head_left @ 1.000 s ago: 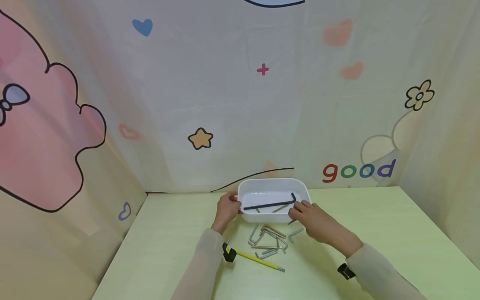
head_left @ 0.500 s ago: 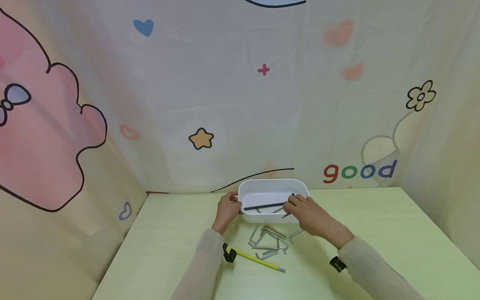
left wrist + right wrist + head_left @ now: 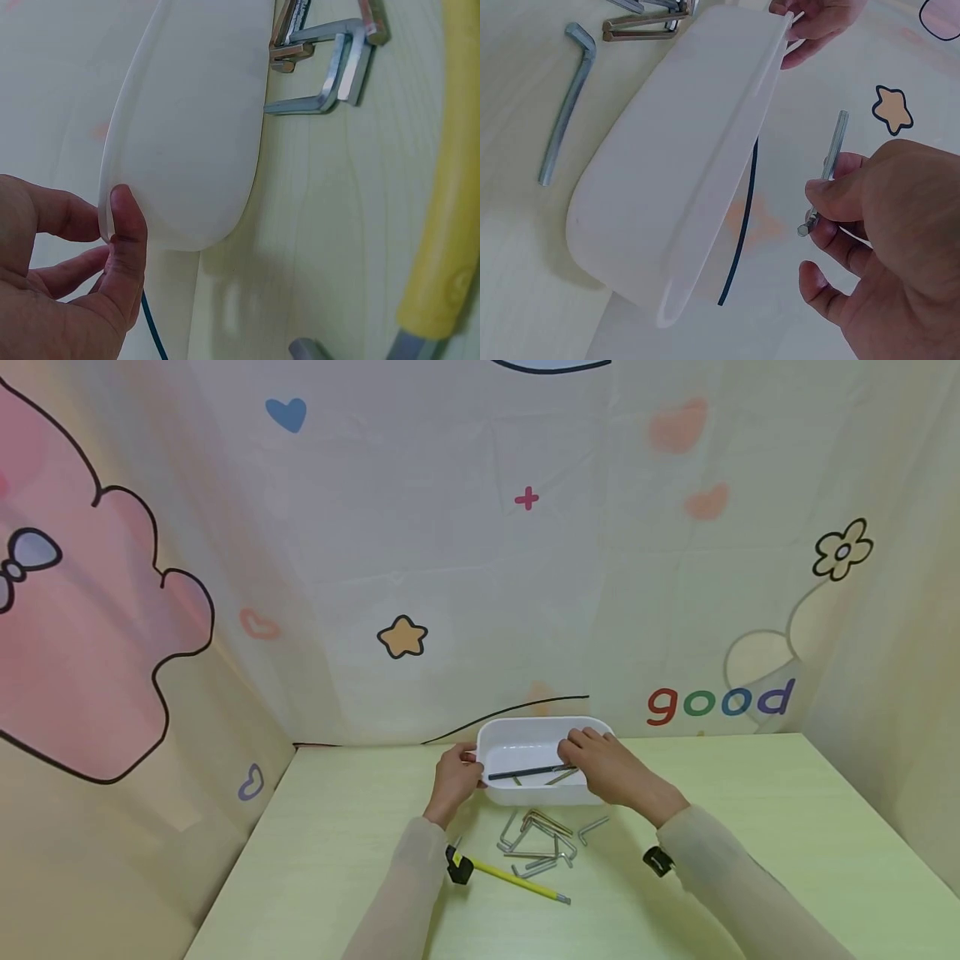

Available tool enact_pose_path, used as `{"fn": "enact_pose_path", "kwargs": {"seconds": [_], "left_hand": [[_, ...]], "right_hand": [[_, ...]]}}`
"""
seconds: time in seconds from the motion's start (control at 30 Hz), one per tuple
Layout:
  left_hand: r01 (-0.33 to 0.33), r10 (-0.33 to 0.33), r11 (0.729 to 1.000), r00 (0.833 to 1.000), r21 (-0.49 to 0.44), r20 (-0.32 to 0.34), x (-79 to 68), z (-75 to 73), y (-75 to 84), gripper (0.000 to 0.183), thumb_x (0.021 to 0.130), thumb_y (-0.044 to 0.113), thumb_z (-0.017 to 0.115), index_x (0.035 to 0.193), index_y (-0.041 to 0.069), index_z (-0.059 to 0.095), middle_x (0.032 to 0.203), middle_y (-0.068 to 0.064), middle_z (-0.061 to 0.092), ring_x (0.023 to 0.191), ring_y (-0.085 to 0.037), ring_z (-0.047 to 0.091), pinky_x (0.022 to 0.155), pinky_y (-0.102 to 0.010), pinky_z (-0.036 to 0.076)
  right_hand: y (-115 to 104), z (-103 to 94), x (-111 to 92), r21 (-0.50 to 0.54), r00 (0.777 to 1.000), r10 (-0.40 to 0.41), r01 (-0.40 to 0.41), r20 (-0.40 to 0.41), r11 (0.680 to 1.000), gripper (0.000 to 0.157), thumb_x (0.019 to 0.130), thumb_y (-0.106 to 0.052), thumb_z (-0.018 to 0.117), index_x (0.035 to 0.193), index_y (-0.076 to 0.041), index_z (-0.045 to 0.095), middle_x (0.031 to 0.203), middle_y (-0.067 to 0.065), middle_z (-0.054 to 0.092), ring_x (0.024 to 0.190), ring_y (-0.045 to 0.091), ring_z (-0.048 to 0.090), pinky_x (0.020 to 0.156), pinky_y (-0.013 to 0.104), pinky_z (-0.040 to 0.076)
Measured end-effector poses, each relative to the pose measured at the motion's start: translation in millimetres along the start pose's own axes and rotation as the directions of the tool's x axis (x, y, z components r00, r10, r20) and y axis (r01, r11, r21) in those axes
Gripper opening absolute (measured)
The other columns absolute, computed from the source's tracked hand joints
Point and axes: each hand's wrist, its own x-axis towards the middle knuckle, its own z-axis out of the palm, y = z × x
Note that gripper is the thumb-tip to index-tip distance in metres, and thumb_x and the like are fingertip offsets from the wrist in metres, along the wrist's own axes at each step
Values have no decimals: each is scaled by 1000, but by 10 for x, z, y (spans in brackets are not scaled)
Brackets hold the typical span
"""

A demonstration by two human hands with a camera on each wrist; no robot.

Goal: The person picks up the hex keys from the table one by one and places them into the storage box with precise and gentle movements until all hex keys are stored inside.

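White bin (image 3: 528, 796): on table (image 3: 750, 827), near the back edge; contains black hex key (image 3: 525, 772) and brass-toned keys (image 3: 560, 777).
Left hand (image 3: 454, 782): thumb and fingers pinching the bin's left end.
Right hand (image 3: 611, 768): at the bin's mouth, right end; thumb and fingertips pinching silver hex key (image 3: 838, 135).
Loose hex keys (image 3: 530, 856): heaped before the bin, near yellow-handled tool (image 3: 515, 880).
Drop risk: slim key could slip if the pinch loosens early.
Tipping risk: bin could tilt or slide if either hand pulls or knocks its wall.
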Motion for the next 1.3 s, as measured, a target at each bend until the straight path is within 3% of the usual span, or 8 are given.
{"fn": "enact_pose_path", "kwargs": {"seconds": [0.4, 0.77, 1.3], "left_hand": [[24, -24, 1000, 1000, 4, 11, -1, -5, 24, 45, 85, 1, 56, 129, -3, 57, 100, -14, 57, 71, -15, 58, 59, -24, 58], [5, -5, 1000, 1000, -5, 16, 8, -12, 39, 45, 84, 0, 56, 129, -5, 56, 98, -14, 56, 70, -14, 57, 58, -22, 57], [10, -10, 1000, 1000, -13, 18, -24, -18, 53, 46, 84, -1, 56, 130, -6, 56, 100, -16, 57, 67, -17, 61, 59, -24, 58]], "right_hand": [[70, -1, 276, 30, 995, 44, -47, 94, 998, 29, 84, 8, 67, 103, -12, 57, 103, 4, 57, 100, 25, 54, 83, 45, 50], [141, 84, 463, 40, 990, 57, -62, 131, 997, 25, 87, 9, 58, 103, -11, 59, 102, 5, 58, 101, 26, 54, 82, 45, 51], [240, 277, 658, 74, 955, 130, -154, 267, 985, 21, 90, 3, 61, 105, -11, 60, 100, 3, 57, 92, 20, 50, 83, 40, 48]]}}
